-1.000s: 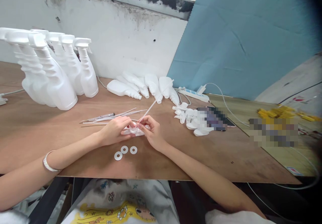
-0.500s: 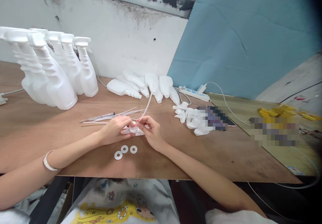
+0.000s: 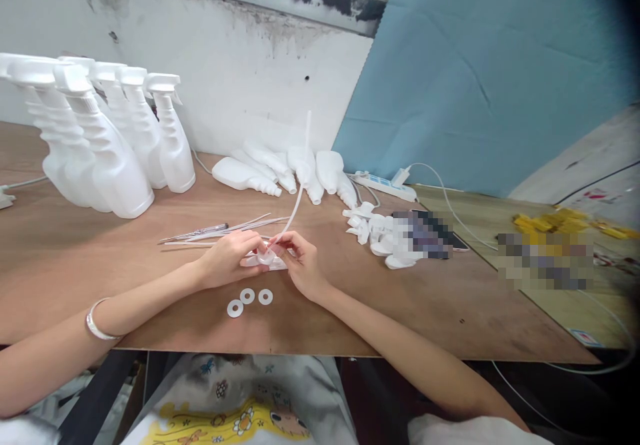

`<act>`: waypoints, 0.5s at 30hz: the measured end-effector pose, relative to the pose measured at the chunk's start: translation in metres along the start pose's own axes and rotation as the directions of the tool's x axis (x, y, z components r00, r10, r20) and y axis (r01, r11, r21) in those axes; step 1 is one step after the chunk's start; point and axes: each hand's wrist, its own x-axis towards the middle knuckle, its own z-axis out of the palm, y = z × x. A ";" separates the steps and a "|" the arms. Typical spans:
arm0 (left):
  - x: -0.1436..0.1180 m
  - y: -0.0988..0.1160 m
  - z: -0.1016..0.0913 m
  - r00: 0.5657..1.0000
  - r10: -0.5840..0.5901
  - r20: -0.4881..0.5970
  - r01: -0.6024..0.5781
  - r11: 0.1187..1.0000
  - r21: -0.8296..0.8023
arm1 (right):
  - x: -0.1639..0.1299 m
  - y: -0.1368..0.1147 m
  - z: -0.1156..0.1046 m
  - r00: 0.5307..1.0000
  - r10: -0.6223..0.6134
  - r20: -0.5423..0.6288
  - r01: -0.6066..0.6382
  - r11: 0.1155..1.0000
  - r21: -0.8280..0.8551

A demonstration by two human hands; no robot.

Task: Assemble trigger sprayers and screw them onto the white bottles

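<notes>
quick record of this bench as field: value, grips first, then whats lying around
left grip: holding a small white part, mostly hidden by fingers
right grip: pinching a thin tube close to that part
tube state: curved, upper end free; joined to the part or not, cannot tell
nearest the front edge: three flat rings
behind left grip: loose tubes
left side: upright bottles with spray heads
back: bottles lying down
right side: pile of white pieces
</notes>
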 end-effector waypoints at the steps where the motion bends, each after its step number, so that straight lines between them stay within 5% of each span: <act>1: 0.000 0.000 0.000 1.000 -0.002 0.001 0.002 1.000 0.000 | 0.000 0.000 0.000 1.000 0.004 0.003 -0.004 1.000 0.002; 15: -0.001 -0.001 -0.001 1.000 0.022 -0.007 -0.022 1.000 0.013 | -0.003 -0.007 0.002 0.990 -0.142 0.023 0.144 0.961 -0.238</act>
